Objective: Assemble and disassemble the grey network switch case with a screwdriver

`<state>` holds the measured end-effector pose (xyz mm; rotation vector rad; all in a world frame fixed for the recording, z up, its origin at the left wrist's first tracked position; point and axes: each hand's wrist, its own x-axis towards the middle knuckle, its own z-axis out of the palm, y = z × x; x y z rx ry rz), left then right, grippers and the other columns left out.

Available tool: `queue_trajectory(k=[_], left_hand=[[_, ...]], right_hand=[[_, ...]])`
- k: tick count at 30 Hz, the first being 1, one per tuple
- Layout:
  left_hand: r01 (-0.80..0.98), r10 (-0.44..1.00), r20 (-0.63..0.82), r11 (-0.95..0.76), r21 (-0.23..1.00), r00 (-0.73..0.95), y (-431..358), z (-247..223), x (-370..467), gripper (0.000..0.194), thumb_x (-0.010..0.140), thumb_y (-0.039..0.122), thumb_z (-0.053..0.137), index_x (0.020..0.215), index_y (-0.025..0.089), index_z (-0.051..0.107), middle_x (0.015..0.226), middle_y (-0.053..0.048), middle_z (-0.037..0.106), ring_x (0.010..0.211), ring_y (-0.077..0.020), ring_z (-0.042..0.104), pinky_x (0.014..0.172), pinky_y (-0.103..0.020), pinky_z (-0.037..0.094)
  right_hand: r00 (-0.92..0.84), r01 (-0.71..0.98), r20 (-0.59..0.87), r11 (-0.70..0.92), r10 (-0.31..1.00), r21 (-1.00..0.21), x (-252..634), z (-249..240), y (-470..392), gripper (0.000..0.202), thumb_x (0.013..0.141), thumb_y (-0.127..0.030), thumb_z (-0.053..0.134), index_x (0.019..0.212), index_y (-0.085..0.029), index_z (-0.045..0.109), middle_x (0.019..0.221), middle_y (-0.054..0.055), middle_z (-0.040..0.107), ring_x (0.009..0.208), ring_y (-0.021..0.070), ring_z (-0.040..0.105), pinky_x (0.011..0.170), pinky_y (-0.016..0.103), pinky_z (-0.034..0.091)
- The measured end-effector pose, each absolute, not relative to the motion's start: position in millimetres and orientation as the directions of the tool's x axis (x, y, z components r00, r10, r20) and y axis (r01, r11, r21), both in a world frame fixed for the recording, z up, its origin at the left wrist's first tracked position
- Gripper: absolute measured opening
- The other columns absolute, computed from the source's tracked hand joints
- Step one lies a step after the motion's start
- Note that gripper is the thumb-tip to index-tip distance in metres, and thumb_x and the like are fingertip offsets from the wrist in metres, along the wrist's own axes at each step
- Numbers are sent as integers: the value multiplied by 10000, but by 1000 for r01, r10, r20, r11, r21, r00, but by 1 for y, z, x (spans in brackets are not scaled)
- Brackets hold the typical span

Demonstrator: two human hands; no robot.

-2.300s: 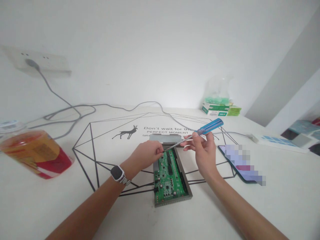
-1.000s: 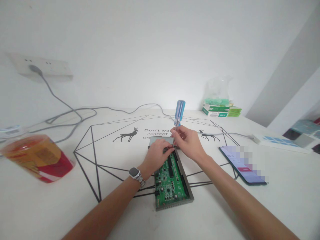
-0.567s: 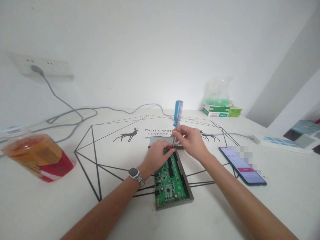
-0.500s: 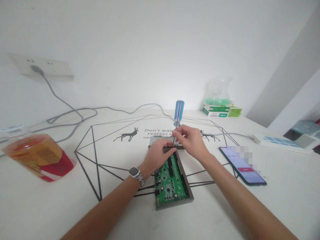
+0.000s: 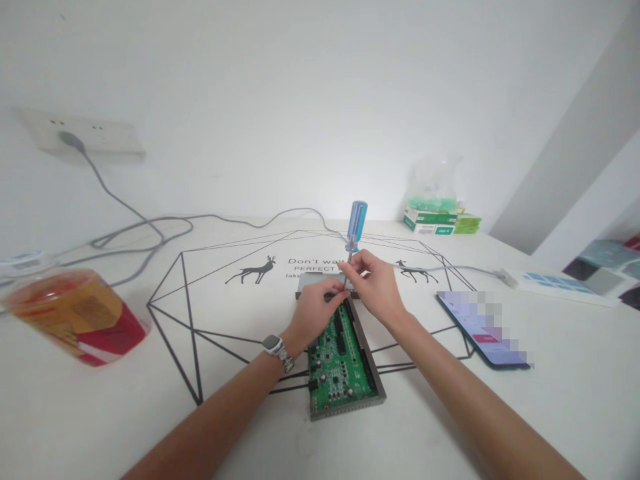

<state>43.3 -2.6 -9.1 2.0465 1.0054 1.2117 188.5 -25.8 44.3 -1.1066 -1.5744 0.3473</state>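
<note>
A screwdriver (image 5: 357,221) with a clear blue handle stands nearly upright, its handle tilted slightly right. My right hand (image 5: 376,287) pinches its metal shaft just below the handle. Close by, my left hand (image 5: 319,308) has thumb and fingers pinched together at the lower end of the shaft; whatever lies between them is hidden. Under both hands is a green circuit board (image 5: 337,367) in a grey metal frame (image 5: 377,380). Behind the hands, a pale metal plate (image 5: 309,280) shows at the board's far end, partly covered by my fingers. The screwdriver's tip cannot be seen.
On the left stands a red and yellow cup (image 5: 85,320). A phone (image 5: 480,333) lies at the right, with a white power strip (image 5: 560,287) beyond it. Small green and white boxes (image 5: 430,220) sit by the wall, and a grey cable (image 5: 215,215) runs along the back.
The screwdriver has shifted slightly left, its handle leaning a little more to the right. Both hands stay at the board's far end, and the view has moved slightly.
</note>
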Motion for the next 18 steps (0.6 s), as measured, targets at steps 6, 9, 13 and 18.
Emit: queue_trajectory(k=[6, 9, 13, 18], left_hand=[[306, 791, 481, -598, 741, 378, -5, -7, 43, 190, 929, 300, 585, 899, 197, 742, 954, -48, 807, 903, -251, 743, 857, -365, 552], [300, 771, 488, -619, 726, 409, -7, -5, 43, 195, 943, 272, 560, 915, 203, 739, 963, -39, 807, 914, -243, 743, 872, -363, 553], [331, 756, 515, -646, 688, 405, -6, -7, 42, 175, 931, 251, 561, 974, 192, 720, 1002, -54, 794, 956, -244, 729, 903, -368, 546], [370, 782, 534, -623, 690, 321, -6, -9, 43, 139, 892, 299, 656, 970, 187, 677, 986, -57, 769, 948, -238, 705, 892, -374, 530]], right_hand=[[8, 385, 535, 491, 845, -781, 191, 50, -32, 221, 907, -373, 577, 913, -206, 722, 1133, 92, 764, 885, 221, 695, 554, 278, 532], [-14, 334, 495, 471, 869, -817, 195, 53, -33, 245, 902, -364, 571, 914, -201, 753, 1157, 90, 766, 900, 231, 716, 528, 273, 537], [20, 354, 537, 496, 844, -793, 198, 50, -29, 194, 859, -344, 641, 839, -192, 759, 970, 80, 792, 869, 227, 707, 622, 288, 535], [84, 357, 564, 504, 821, -787, 196, 45, -23, 183, 826, -357, 696, 784, -182, 728, 780, 43, 747, 652, 168, 610, 636, 297, 469]])
